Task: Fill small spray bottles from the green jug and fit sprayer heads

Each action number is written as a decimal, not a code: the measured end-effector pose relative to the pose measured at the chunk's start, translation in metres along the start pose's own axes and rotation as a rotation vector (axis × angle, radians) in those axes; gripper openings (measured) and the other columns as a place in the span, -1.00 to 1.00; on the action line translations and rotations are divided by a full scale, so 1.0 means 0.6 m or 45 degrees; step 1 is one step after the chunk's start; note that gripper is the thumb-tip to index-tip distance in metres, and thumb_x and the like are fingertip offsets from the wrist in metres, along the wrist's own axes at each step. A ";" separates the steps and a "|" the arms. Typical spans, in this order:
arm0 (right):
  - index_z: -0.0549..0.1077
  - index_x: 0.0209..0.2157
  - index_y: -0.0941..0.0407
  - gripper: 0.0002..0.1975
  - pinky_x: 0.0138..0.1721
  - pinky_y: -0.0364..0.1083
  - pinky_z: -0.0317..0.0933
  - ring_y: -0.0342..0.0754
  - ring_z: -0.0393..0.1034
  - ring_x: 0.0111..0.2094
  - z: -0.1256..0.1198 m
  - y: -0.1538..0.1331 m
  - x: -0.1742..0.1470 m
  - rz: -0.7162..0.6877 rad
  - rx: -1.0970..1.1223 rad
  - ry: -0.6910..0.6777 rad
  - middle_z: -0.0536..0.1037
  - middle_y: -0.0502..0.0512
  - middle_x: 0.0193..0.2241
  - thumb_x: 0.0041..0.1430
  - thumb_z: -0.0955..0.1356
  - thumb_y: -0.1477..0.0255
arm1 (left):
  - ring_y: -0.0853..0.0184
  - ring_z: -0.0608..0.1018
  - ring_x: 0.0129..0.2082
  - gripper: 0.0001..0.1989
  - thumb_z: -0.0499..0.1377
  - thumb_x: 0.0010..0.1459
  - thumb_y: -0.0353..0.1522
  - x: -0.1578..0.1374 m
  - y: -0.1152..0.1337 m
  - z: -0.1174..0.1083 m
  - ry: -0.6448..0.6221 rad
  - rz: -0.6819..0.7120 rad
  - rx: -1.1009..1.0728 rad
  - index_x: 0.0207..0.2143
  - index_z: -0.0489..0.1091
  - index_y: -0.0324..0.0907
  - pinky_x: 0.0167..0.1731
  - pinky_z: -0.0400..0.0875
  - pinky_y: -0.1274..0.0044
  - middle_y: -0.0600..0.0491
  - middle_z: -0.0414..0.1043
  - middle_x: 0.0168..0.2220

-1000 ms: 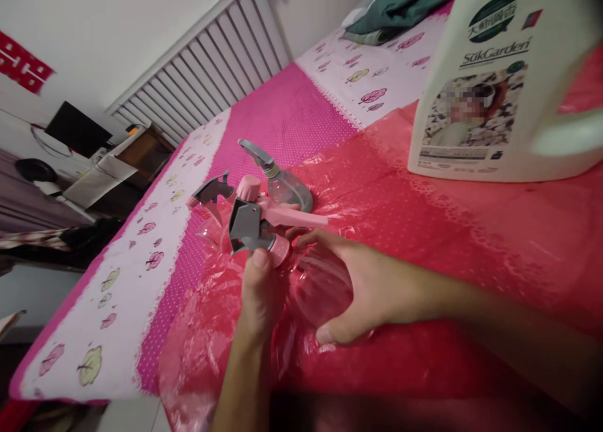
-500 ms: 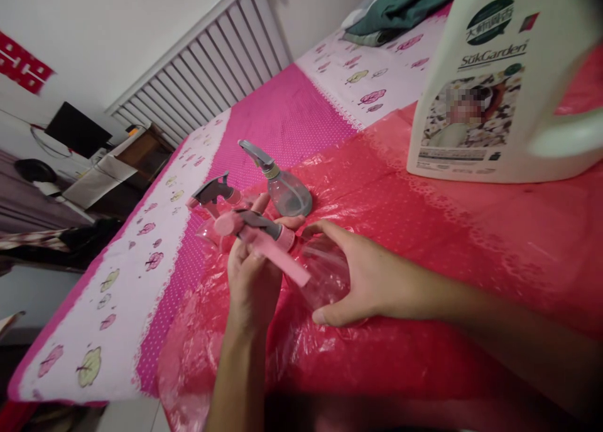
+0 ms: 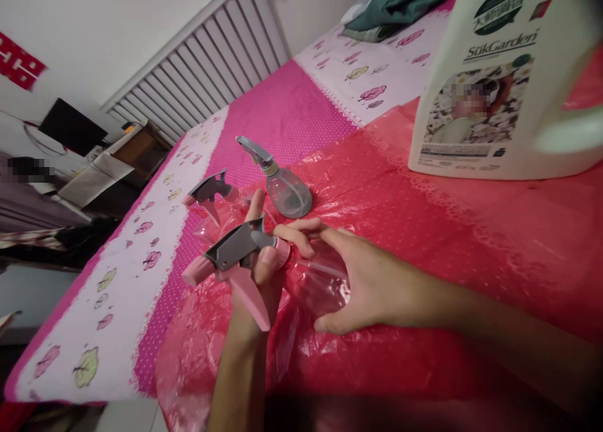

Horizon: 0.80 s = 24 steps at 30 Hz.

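A clear spray bottle (image 3: 320, 284) lies tilted between my hands, its pink and grey trigger head (image 3: 238, 247) pointing left. My right hand (image 3: 365, 275) is wrapped round the transparent body. At the neck, my left hand (image 3: 264, 275) grips the pink collar and trigger head, thumb on top and one finger pointing up. Just beyond them, a second pink and grey spray bottle (image 3: 214, 193) is partly hidden behind my left hand. A grey spray bottle (image 3: 289, 193) with a little dark-looking content leans beside it.
Red plastic sheeting (image 3: 377, 187) covers the near part of the bed (image 3: 277, 118). A large white SukGarden jug (image 3: 509, 159) with a handle stands at the right. Folded green cloth (image 3: 400, 8) lies at the far side, and a white slatted headboard (image 3: 198, 61) rises behind.
The trigger head has turned round on the bottle, so its trigger now points down toward me and its nozzle left. My left thumb has moved onto the neck; my right hand keeps hold of the body.
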State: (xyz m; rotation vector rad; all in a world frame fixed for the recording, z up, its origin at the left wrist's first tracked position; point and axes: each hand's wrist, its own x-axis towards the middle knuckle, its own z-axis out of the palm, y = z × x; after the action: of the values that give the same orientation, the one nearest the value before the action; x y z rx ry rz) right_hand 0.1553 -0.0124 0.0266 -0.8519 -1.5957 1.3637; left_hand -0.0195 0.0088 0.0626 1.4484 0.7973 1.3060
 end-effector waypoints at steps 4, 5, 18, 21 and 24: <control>0.44 -0.06 0.02 -0.34 0.30 0.08 0.34 0.14 0.42 0.26 -0.014 -0.005 0.005 -0.066 0.231 -0.272 0.49 0.08 0.22 -0.20 0.69 0.35 | -0.07 0.74 0.01 -0.20 0.40 0.23 -0.06 0.002 0.016 0.003 -0.217 -0.040 -0.077 0.43 0.26 0.00 0.24 0.49 0.02 0.17 0.46 -0.53; 0.44 -0.10 0.02 -0.36 0.30 0.08 0.34 0.12 0.43 0.25 -0.016 -0.005 0.007 -0.058 0.312 -0.340 0.49 0.07 0.21 -0.21 0.69 0.35 | -0.06 0.75 -0.02 -0.19 0.40 0.23 -0.05 0.002 0.018 0.006 -0.251 -0.046 -0.091 0.44 0.25 0.00 0.24 0.50 0.02 0.18 0.45 -0.54; 0.26 0.08 -0.03 -0.13 0.31 0.16 0.29 0.15 0.37 0.27 -0.012 0.020 0.010 0.050 0.118 -0.164 0.43 0.11 0.18 -0.21 0.68 0.20 | 0.22 0.69 -0.50 -0.55 0.42 0.26 -0.08 -0.003 -0.020 0.034 0.138 0.197 -0.170 0.12 0.47 0.02 -0.16 0.69 0.25 0.26 0.45 -0.59; 0.23 0.10 -0.07 -0.24 0.31 0.17 0.30 0.13 0.37 0.28 0.006 0.013 0.004 0.021 0.040 -0.036 0.43 0.11 0.19 -0.05 0.62 0.23 | 0.26 0.66 -0.50 -0.67 0.37 0.32 -0.07 -0.002 -0.018 0.030 0.269 0.253 -0.125 0.01 0.48 0.02 -0.21 0.66 0.32 0.25 0.45 -0.56; 0.20 0.18 -0.09 -0.11 0.34 0.21 0.27 0.17 0.30 0.34 0.027 0.014 0.000 -0.007 -0.130 0.130 0.36 0.15 0.24 -0.13 0.63 0.34 | 0.30 0.63 -0.50 -0.68 0.39 0.30 -0.07 0.004 -0.012 0.026 0.387 0.309 -0.040 -0.04 0.48 0.01 -0.27 0.60 0.41 0.25 0.44 -0.54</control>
State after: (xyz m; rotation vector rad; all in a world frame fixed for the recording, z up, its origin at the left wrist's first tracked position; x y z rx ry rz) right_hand 0.1402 -0.0177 0.0176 -0.9624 -1.5976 1.2237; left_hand -0.0030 0.0098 0.0575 1.3709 0.8091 1.7458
